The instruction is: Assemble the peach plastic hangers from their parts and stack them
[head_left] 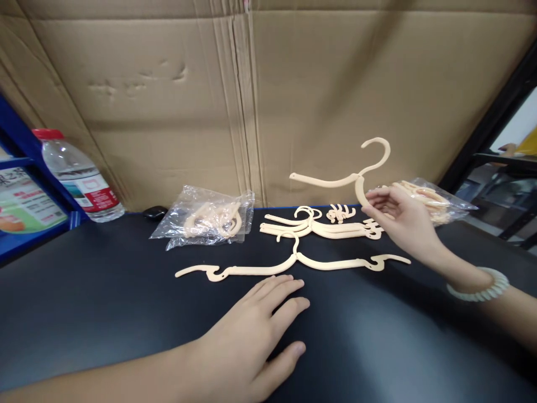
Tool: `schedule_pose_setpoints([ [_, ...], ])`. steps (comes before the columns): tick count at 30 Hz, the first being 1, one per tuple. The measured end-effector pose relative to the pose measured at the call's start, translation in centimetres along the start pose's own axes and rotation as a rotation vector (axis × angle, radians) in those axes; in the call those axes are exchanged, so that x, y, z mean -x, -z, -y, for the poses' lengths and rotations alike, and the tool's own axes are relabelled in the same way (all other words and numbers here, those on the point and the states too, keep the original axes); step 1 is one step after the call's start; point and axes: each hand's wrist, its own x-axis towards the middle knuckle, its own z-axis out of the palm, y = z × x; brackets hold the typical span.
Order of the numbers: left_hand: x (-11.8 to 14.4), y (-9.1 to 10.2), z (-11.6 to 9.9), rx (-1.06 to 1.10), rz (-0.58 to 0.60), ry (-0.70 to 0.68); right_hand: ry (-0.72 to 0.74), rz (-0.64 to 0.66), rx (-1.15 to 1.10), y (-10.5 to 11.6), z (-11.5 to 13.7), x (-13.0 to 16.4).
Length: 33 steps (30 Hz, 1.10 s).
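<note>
My right hand (400,221) pinches one arm of a cream plastic folding hanger (325,182), lifted above the table with its hook up. The far end of the gripped arm is hidden behind my fingers. My left hand (255,330) lies on the dark table with fingers spread, holding nothing. Just beyond its fingertips an unfolded hanger (255,270) lies flat, a curved end piece at each side. Behind that one, more hangers (339,230) are stacked together, and a small heap of hook-shaped pieces (340,212) sits behind the stack.
Clear plastic bags with cream hanger parts lie at the back left (205,218) and back right (440,201). A water bottle (79,179) with a red cap leans near a blue shelf (17,162). A black object (155,213) rests beside it. Cardboard (168,101) walls the rear.
</note>
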Motion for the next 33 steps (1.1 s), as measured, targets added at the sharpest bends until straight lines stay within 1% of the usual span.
schedule_pose_setpoints([
  [3,0.0,0.0,-0.1,0.004,-0.001,0.003,0.012,0.134,0.07,0.6,0.4,-0.2],
  [6,-0.1,0.1,-0.1,0.009,0.002,0.011,0.04,0.239,0.128,0.6,1.2,0.1],
  [11,-0.1,0.1,0.0,0.002,0.011,-0.004,0.076,0.386,0.116,-0.4,2.5,1.3],
  [14,0.1,-0.1,-0.1,-0.017,0.002,-0.014,0.12,0.439,0.128,-1.3,3.1,2.1],
  [19,0.1,-0.4,-0.1,-0.06,-0.068,0.012,0.215,0.452,0.174,-3.1,3.2,3.2],
  [23,0.1,-0.6,0.1,-0.065,-0.084,0.061,0.254,0.449,0.2,-3.9,2.7,3.3],
  [25,0.2,-0.7,0.2,-0.049,-0.084,0.068,0.246,0.453,0.197,-3.8,2.5,3.0],
  [28,0.3,-0.9,0.4,-0.008,-0.084,0.049,0.202,0.433,0.229,-3.0,1.8,1.9],
  [31,0.3,-1.1,0.7,0.029,-0.098,0.019,0.166,0.381,0.354,-1.9,0.2,0.1],
  [33,0.2,-1.1,0.7,0.031,-0.098,0.016,0.146,0.383,0.43,-1.3,-1.1,-1.3],
])
